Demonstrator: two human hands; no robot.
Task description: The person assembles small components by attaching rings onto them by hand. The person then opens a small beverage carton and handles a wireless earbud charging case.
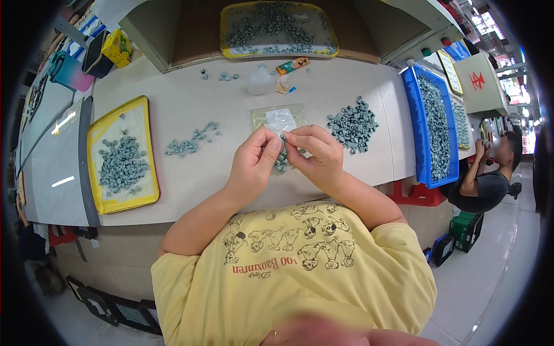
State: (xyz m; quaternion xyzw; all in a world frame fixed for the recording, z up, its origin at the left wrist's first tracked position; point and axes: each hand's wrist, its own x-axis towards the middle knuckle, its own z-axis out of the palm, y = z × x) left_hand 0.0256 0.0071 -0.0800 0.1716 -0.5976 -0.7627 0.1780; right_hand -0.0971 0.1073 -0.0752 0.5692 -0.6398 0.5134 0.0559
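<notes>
My left hand (253, 161) and my right hand (318, 154) meet at the middle of the bench, thumbs and index fingers pinched together. Whatever they pinch is too small and too covered to name. Just beyond the fingertips lies a clear round plastic piece (280, 119) on a flat greenish pad (295, 109). Small grey-green round parts (281, 161) show between and below my hands, partly hidden by them. To the right is a larger heap of dark and grey-green parts (353, 126); a looser, smaller group (183, 147) lies left.
Yellow-rimmed trays of parts stand at the left (154, 167) and on the back shelf (231, 55). A blue bin (424, 155) of parts sits at the right edge. Behind the pad are a whitish translucent container (261, 82) and an orange-green tube (293, 66). Another person (487, 184) works far right.
</notes>
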